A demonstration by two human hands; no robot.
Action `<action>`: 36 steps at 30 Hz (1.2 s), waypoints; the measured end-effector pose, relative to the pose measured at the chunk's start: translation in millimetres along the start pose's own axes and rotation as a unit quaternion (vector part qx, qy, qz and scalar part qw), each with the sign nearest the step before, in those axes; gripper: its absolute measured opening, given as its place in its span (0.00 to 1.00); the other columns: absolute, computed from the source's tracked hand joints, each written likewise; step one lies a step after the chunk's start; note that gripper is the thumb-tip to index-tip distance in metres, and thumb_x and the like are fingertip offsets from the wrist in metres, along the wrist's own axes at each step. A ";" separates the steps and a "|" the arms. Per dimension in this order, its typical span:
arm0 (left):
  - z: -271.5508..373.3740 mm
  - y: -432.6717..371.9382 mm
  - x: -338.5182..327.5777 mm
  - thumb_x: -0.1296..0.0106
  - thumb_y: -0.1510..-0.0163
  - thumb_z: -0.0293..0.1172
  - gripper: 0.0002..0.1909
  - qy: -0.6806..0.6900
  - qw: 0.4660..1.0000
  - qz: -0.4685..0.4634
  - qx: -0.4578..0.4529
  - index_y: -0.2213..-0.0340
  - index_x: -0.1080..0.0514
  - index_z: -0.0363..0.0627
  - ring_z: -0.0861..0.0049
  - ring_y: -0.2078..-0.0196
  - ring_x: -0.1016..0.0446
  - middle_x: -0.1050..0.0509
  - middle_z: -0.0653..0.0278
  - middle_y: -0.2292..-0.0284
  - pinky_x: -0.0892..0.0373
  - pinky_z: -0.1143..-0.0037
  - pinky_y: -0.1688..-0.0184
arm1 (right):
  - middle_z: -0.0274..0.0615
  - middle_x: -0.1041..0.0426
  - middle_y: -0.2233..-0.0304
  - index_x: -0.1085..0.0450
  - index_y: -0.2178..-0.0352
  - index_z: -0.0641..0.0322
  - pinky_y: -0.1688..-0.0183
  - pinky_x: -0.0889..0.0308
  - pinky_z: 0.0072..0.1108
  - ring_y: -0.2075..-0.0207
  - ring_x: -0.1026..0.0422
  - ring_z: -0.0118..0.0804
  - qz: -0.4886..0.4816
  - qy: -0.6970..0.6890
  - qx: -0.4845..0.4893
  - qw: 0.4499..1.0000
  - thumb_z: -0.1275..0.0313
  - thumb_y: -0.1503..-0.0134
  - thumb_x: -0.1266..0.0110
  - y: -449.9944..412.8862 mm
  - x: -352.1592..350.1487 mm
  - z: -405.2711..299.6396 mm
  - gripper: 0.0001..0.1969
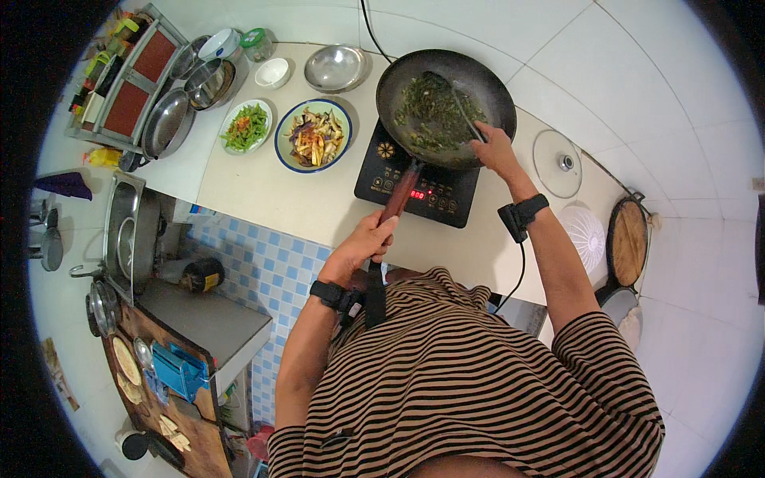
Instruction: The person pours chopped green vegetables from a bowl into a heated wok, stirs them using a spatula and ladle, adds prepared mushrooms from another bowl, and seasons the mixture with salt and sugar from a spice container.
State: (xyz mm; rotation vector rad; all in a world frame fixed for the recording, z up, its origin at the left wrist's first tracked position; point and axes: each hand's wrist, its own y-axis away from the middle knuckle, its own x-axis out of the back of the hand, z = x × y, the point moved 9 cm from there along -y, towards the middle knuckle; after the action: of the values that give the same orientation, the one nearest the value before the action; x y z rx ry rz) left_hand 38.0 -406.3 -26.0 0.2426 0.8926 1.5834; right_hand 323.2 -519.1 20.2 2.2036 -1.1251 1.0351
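My left hand (372, 238) grips the reddish-brown handle (401, 190) of a dark wok (495, 77). The wok rests over the back of a black induction cooker (376, 173) whose red display is lit. Chopped dark green leafy food (425, 107) lies across the wok's bottom. In my right hand (497, 149) is the shaft of a metal cooking spatula or ladle (462, 110); its dark head sits among the greens, so its exact shape is hard to make out. A black band with a cable circles my right wrist, and another band is on my left.
Left of the cooker stand a blue-rimmed bowl (344, 153) of cooked eggplant, a plate (267, 130) of green vegetables, a steel bowl (336, 67) and a small white bowl (272, 73). To the right are a glass lid (550, 164) and a white plastic basket (583, 239). A sink (128, 194) is far left.
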 end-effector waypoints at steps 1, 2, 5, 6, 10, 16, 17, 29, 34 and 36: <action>0.0 -0.3 1.1 0.58 0.46 0.42 0.13 -0.001 1.000 0.001 0.000 0.63 0.39 0.48 0.89 0.87 0.48 0.42 0.72 0.82 0.49 0.84 0.88 | 0.58 0.29 0.71 0.36 0.57 0.64 0.66 0.35 0.30 0.69 0.30 0.53 -0.007 0.007 0.023 1.000 0.68 0.57 0.49 3.5 1.9 -7.1 0.24; 0.8 -1.9 0.8 0.58 0.46 0.42 0.13 -0.009 1.000 -0.006 -0.006 0.63 0.39 0.48 0.89 0.87 0.48 0.42 0.72 0.82 0.49 0.84 0.88 | 0.58 0.30 0.70 0.36 0.57 0.64 0.64 0.36 0.30 0.68 0.30 0.54 -0.012 0.013 0.046 0.999 0.68 0.58 0.49 7.3 4.5 -13.9 0.24; -1.6 -1.9 6.4 0.58 0.46 0.43 0.14 -0.014 1.000 0.003 -0.007 0.63 0.40 0.47 0.89 0.87 0.47 0.42 0.72 0.82 0.49 0.85 0.88 | 0.58 0.30 0.68 0.36 0.56 0.64 0.63 0.36 0.29 0.67 0.29 0.50 -0.066 0.009 0.097 0.993 0.70 0.57 0.49 38.7 12.6 -49.2 0.23; -1.9 -1.3 5.9 0.58 0.46 0.43 0.14 -0.024 1.000 0.011 -0.004 0.63 0.40 0.47 0.89 0.87 0.47 0.42 0.72 0.82 0.49 0.85 0.88 | 0.58 0.30 0.68 0.36 0.56 0.64 0.63 0.36 0.29 0.67 0.29 0.50 -0.066 0.011 0.096 0.993 0.70 0.57 0.49 52.9 21.5 -56.9 0.23; -2.4 -3.3 4.4 0.60 0.46 0.42 0.12 -0.015 1.000 0.001 -0.006 0.68 0.41 0.46 0.89 0.86 0.48 0.43 0.72 0.82 0.51 0.85 0.88 | 0.33 0.35 0.83 0.40 0.51 0.61 0.83 0.43 0.14 0.86 0.40 0.20 -0.155 -0.086 -0.001 0.984 0.72 0.53 0.51 97.2 17.3 -70.9 0.24; 0.4 -5.1 2.6 0.59 0.46 0.42 0.13 -0.025 1.000 0.004 -0.001 0.65 0.40 0.46 0.89 0.87 0.48 0.42 0.71 0.83 0.50 0.84 0.87 | 0.39 0.33 0.81 0.39 0.53 0.66 0.80 0.39 0.19 0.84 0.38 0.25 -0.077 -0.025 0.066 0.995 0.73 0.53 0.51 74.2 5.9 -3.0 0.23; 4.2 -5.8 1.2 0.58 0.46 0.42 0.13 -0.026 1.000 0.002 -0.007 0.65 0.40 0.46 0.89 0.87 0.48 0.42 0.72 0.83 0.50 0.84 0.87 | 0.41 0.33 0.81 0.39 0.54 0.67 0.79 0.39 0.21 0.84 0.37 0.27 0.025 0.007 0.157 0.987 0.73 0.53 0.52 68.2 26.0 -2.1 0.22; 2.3 -1.8 3.0 0.58 0.46 0.43 0.14 -0.024 1.000 0.008 -0.006 0.65 0.40 0.46 0.89 0.87 0.48 0.42 0.72 0.82 0.50 0.85 0.87 | 0.35 0.35 0.85 0.38 0.55 0.66 0.84 0.42 0.19 0.86 0.37 0.28 -0.096 -0.150 -0.168 0.970 0.72 0.53 0.53 95.9 36.6 0.7 0.21; 2.0 -2.0 2.8 0.58 0.47 0.44 0.14 -0.027 1.000 0.006 -0.005 0.65 0.40 0.47 0.90 0.87 0.48 0.42 0.72 0.82 0.50 0.85 0.87 | 0.29 0.39 0.85 0.41 0.50 0.59 0.86 0.46 0.13 0.86 0.42 0.19 -0.164 -0.153 -0.126 0.966 0.71 0.51 0.53 120.4 42.8 -41.9 0.24; 2.8 -1.3 2.0 0.59 0.47 0.46 0.16 -0.026 1.000 0.002 -0.010 0.64 0.40 0.47 0.89 0.87 0.48 0.42 0.73 0.82 0.50 0.84 0.88 | 0.29 0.39 0.85 0.41 0.51 0.59 0.85 0.46 0.13 0.85 0.42 0.19 -0.180 -0.163 -0.130 0.961 0.71 0.51 0.53 127.5 37.6 -45.8 0.23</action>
State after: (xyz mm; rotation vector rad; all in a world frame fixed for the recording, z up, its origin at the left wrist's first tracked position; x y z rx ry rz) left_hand 40.2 -403.4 -25.6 0.2702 0.8364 1.5823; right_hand 213.4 -578.2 85.2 2.2932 -0.8777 0.3575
